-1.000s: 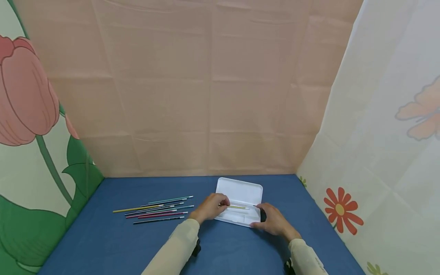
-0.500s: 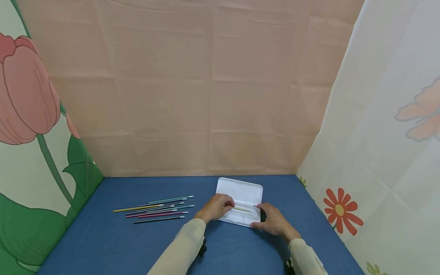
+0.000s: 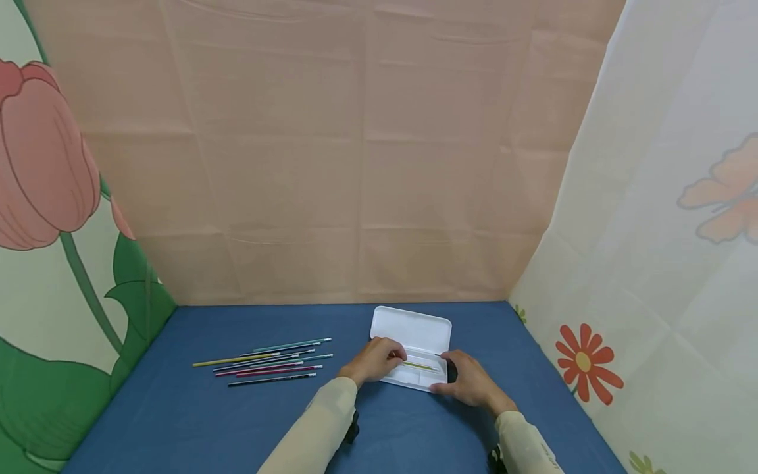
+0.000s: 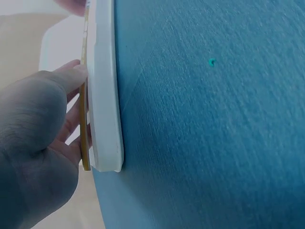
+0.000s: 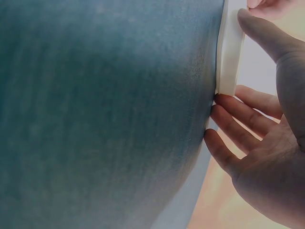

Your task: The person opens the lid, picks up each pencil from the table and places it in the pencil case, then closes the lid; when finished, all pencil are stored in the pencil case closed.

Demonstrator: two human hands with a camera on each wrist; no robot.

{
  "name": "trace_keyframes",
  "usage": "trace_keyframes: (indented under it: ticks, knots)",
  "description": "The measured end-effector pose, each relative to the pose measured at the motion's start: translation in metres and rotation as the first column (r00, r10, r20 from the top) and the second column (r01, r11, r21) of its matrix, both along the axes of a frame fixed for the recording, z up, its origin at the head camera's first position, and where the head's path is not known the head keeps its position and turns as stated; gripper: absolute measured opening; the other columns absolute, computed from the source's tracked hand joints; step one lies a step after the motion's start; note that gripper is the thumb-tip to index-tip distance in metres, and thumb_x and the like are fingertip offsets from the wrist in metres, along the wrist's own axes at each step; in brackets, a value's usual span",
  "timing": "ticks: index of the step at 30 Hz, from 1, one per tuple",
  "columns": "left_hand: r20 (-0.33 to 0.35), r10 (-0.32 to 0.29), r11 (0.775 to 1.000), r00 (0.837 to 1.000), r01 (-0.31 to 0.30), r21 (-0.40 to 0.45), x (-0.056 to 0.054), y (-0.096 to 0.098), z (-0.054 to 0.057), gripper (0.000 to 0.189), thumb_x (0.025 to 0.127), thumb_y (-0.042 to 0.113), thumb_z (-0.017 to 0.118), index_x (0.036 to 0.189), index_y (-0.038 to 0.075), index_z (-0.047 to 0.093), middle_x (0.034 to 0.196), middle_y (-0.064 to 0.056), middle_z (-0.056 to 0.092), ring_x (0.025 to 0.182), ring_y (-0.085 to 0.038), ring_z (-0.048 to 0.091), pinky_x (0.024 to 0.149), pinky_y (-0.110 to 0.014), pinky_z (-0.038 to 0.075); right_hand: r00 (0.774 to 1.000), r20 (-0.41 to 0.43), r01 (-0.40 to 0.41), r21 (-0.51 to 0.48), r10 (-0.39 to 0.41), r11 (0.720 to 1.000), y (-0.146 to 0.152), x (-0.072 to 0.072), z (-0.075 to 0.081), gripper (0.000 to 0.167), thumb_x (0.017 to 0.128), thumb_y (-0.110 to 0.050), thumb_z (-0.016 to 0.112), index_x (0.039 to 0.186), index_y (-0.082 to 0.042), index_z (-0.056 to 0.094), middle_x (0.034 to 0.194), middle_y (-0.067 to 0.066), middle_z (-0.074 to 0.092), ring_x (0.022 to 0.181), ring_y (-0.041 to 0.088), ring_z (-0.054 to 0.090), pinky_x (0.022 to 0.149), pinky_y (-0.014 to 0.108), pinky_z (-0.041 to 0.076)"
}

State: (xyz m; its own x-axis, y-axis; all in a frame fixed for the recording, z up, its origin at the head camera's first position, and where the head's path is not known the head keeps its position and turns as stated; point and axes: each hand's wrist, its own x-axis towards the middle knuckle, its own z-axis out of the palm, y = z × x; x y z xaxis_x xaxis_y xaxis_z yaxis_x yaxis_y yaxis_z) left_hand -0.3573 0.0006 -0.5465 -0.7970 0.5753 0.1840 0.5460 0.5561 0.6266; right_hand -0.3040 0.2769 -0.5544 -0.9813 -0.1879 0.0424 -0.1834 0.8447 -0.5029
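Yellow pencil (image 4: 83,114) in hand, a person works over an open white case (image 3: 408,329), the pencil lying along the case's near half, between the two hands. The left hand (image 3: 373,360) pinches it with thumb and fingers toward its left end, while the other end points toward the right hand (image 3: 472,380). Whether the pencil touches the case's floor is unclear. At the case's right end, the right hand holds the corner, thumb against the front wall and fingers around the end. To the left, a loose spread of pencils (image 3: 278,371) lies on the blue tablecloth (image 3: 195,421). Behind hangs a tan cloth (image 3: 355,164); flowered curtains (image 3: 639,263) flank the scene.
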Motion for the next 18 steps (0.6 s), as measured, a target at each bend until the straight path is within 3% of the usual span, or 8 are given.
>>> trace_keyframes:
  ticks: [10, 18]
  knots:
    - [0.061, 0.004, 1.000, 0.998, -0.003, -0.015, 0.0060, 0.0036, 0.0047, 0.016, 0.109, 0.003, 0.072, 0.115, 0.006, 0.086, 0.109, -0.005, 0.083, 0.091, -0.008, 0.061, 0.091, -0.031, 0.056, 0.996, -0.057, -0.066, -0.012, 0.065, 0.998, 0.0039, -0.0006, -0.0024, 0.087, 0.086, -0.056, 0.097, 0.145, 0.001, 0.068, 0.141, 0.022, 0.073, 0.130, 0.043, 0.069, 0.111, 0.069, 0.054]
    - [0.134, -0.004, 1.000, 0.991, 0.006, -0.018, 0.0036, 0.0034, -0.0001, 0.017, 0.109, 0.006, 0.073, 0.119, 0.009, 0.086, 0.112, -0.001, 0.083, 0.096, -0.009, 0.065, 0.100, -0.037, 0.060, 1.000, 0.010, 0.000, 0.002, 0.000, 1.000, 0.0013, -0.0028, -0.0026, 0.086, 0.085, -0.047, 0.100, 0.150, -0.001, 0.066, 0.150, 0.020, 0.070, 0.141, 0.041, 0.066, 0.121, 0.066, 0.051]
